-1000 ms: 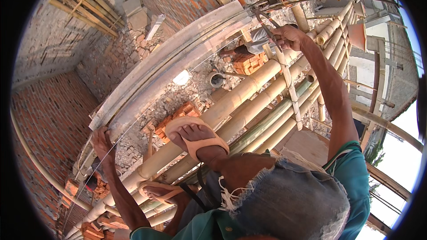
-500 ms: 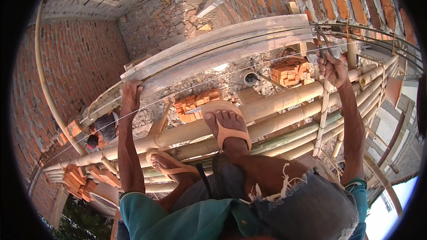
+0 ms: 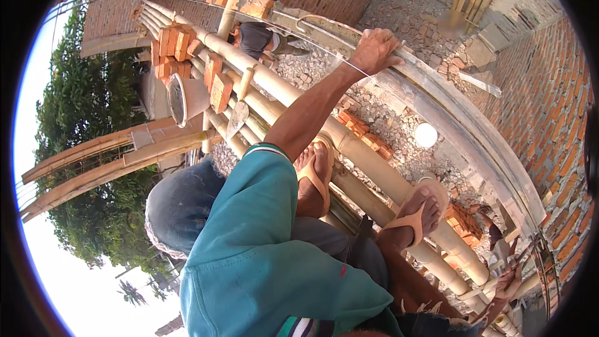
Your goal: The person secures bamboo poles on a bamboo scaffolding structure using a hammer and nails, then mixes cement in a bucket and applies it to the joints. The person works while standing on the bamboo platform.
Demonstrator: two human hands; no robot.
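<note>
My left hand (image 3: 376,51) is closed over the near end of a long, grey-stained wooden board (image 3: 462,137), fingers wrapped on its edge. A taut white string (image 3: 312,43) runs past that wrist. At the lower right, my right hand (image 3: 508,279) is closed round what looks like dark metal pincers (image 3: 513,251), close to the board's far end and some thin rods. The pincers' jaws are hard to make out. Beneath me, my sandalled feet stand on thick bamboo poles (image 3: 368,150).
Stacked bricks (image 3: 171,47), a bucket (image 3: 187,97) and a trowel (image 3: 238,118) rest on the scaffold's left part. Below, a person in dark clothes (image 3: 256,40) bends near the rubble floor (image 3: 399,25). A brick wall (image 3: 555,112) rises at the right.
My view has swung leftward, bringing the bucket, trowel and tree into sight. The left hand still grips the board; the right hand stays by the board's other end, now at the lower right.
</note>
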